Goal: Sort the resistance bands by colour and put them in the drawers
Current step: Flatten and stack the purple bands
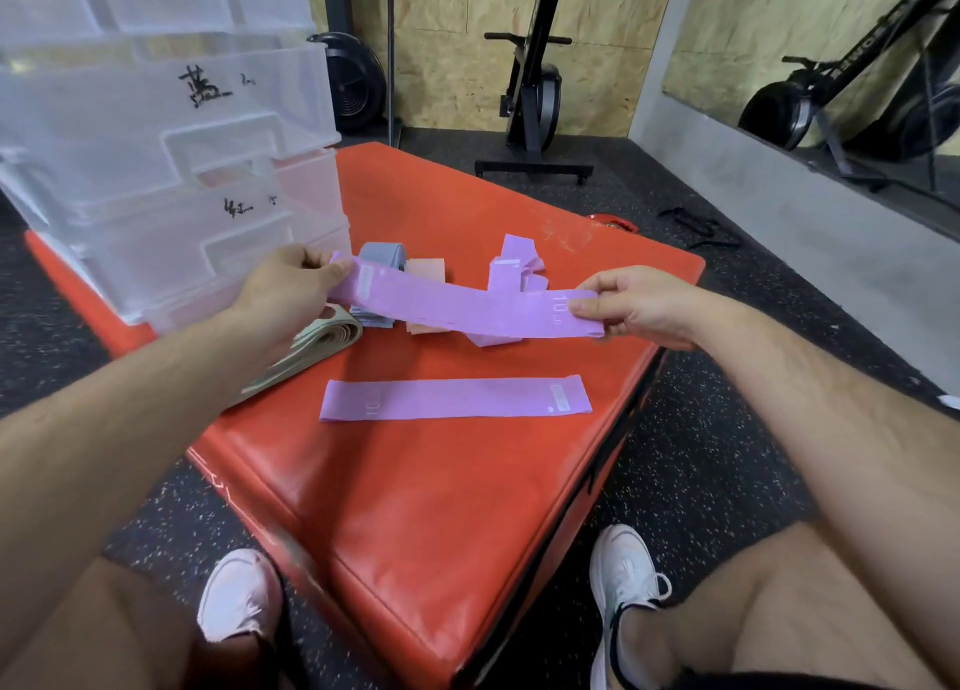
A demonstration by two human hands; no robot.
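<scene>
Bare knees, a left trainer (239,593) and a right trainer (626,580), both white, flanked the near corner of a red padded bench (441,507) on a speckled rubber floor (701,481); above the bench a person stretched a purple band (457,310) between both hands, held clear of the surface; the left hand (291,289) gripped one end, its fingers (337,269) closed in a pinch on the fabric; the right hand (639,304) gripped the other end, beside a printed "10 LB", thumb on top and fingers curled beneath; a second purple band (457,397) lay flat on the bench just below the held one, apart from it; a crumpled purple heap (511,268) sat behind the held band, near folded peach bands (426,268) and grey-blue bands (382,258); folded green bands (322,338) lay under the left wrist; a stack of clear plastic drawers (171,169), marked with handwriting, stood on the bench's far left corner, the drawers pulled partly out; what they contained could not be made out; black exercise machines (535,96) stood against a chipboard wall, and a mirror (831,65) ran along the right.
</scene>
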